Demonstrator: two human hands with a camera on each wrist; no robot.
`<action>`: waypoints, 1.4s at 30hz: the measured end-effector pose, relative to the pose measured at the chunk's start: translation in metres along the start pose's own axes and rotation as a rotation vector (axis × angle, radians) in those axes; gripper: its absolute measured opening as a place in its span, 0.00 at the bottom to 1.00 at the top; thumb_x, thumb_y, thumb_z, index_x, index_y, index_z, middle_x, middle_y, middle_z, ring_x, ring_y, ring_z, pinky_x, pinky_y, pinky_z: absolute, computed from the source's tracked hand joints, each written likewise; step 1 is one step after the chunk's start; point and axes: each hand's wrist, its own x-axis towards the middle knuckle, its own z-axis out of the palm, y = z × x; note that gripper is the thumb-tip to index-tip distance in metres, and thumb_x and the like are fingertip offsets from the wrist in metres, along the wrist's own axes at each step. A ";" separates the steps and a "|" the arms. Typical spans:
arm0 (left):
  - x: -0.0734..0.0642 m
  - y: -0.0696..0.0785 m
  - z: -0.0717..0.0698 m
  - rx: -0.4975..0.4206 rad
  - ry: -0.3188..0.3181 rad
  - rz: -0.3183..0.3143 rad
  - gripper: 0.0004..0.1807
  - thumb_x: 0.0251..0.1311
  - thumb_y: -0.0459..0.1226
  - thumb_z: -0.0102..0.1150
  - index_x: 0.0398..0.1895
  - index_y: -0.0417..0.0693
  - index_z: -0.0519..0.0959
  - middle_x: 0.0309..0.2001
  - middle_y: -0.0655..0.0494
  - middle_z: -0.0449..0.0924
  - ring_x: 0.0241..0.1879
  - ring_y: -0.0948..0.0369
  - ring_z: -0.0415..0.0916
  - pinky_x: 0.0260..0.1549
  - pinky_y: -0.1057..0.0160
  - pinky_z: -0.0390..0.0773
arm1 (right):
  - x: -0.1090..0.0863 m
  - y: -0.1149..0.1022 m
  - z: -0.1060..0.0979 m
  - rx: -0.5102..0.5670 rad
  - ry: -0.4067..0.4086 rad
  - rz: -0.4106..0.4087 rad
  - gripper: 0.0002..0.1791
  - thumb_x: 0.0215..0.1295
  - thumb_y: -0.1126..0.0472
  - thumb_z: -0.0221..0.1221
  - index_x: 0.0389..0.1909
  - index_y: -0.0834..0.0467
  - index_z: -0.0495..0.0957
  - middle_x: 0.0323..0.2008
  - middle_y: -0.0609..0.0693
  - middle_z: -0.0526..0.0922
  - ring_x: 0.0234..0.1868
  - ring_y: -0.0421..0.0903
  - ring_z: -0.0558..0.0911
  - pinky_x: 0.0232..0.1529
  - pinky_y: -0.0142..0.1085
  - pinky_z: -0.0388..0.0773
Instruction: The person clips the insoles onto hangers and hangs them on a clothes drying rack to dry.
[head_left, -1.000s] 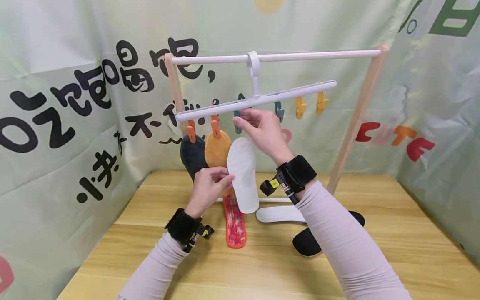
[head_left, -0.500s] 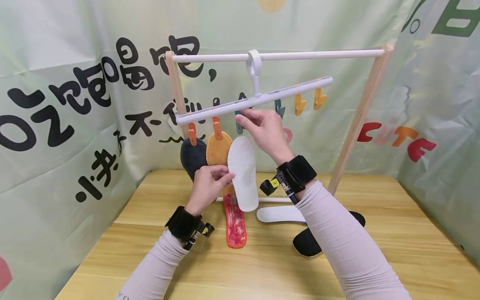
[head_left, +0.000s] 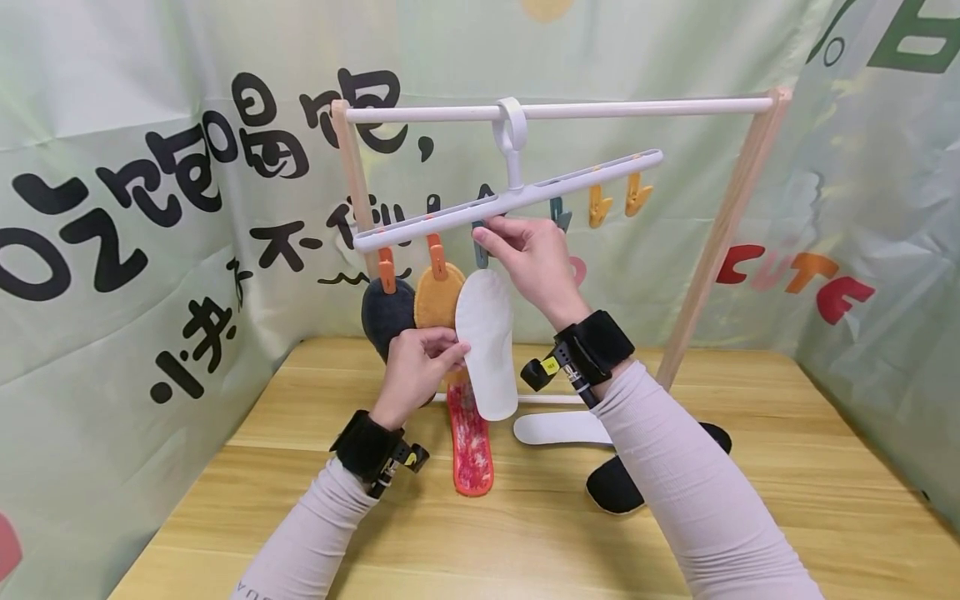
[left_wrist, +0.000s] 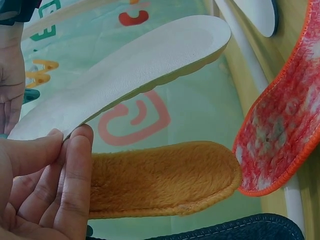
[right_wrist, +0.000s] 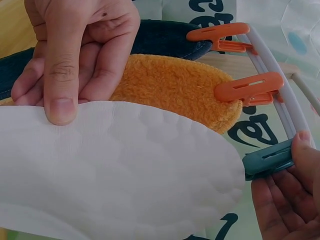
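My left hand pinches the edge of a white insole between thumb and fingers; the insole hangs upright, toe or heel end up. At its top, my right hand squeezes a teal clip on the hanger between thumb and fingers. The clip's tip meets the insole's upper end in the right wrist view; whether it bites the insole I cannot tell. To the left, orange clips hold a fuzzy mustard insole and a dark navy insole.
The hanger hooks on a white rod of a wooden-sided rack. Another teal clip and yellow clips hang at right. On the table lie a red insole, another white insole and black insoles.
The hanger tilts more, its left end slightly lower and its right end higher. The white insole has risen a little, and the gap to the teal clip has closed. Both hands keep their grips.
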 end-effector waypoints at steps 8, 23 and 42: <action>0.000 0.001 0.001 -0.006 0.005 0.009 0.08 0.67 0.38 0.74 0.42 0.41 0.91 0.33 0.48 0.92 0.31 0.57 0.91 0.36 0.64 0.90 | 0.000 0.001 -0.001 0.020 0.020 -0.026 0.13 0.74 0.54 0.68 0.53 0.56 0.92 0.44 0.55 0.93 0.36 0.43 0.81 0.34 0.30 0.71; 0.002 0.008 0.001 -0.007 0.024 0.018 0.08 0.67 0.37 0.74 0.42 0.40 0.91 0.33 0.47 0.92 0.30 0.59 0.91 0.36 0.64 0.90 | 0.000 0.002 0.000 0.038 0.017 -0.007 0.14 0.73 0.55 0.69 0.54 0.56 0.91 0.47 0.55 0.94 0.43 0.44 0.84 0.38 0.31 0.70; 0.005 0.011 -0.001 0.034 0.037 0.039 0.08 0.67 0.38 0.74 0.42 0.41 0.91 0.33 0.49 0.92 0.30 0.58 0.90 0.36 0.64 0.89 | -0.001 0.002 -0.001 0.040 0.011 0.007 0.15 0.73 0.55 0.69 0.55 0.57 0.91 0.48 0.55 0.93 0.47 0.45 0.86 0.41 0.31 0.76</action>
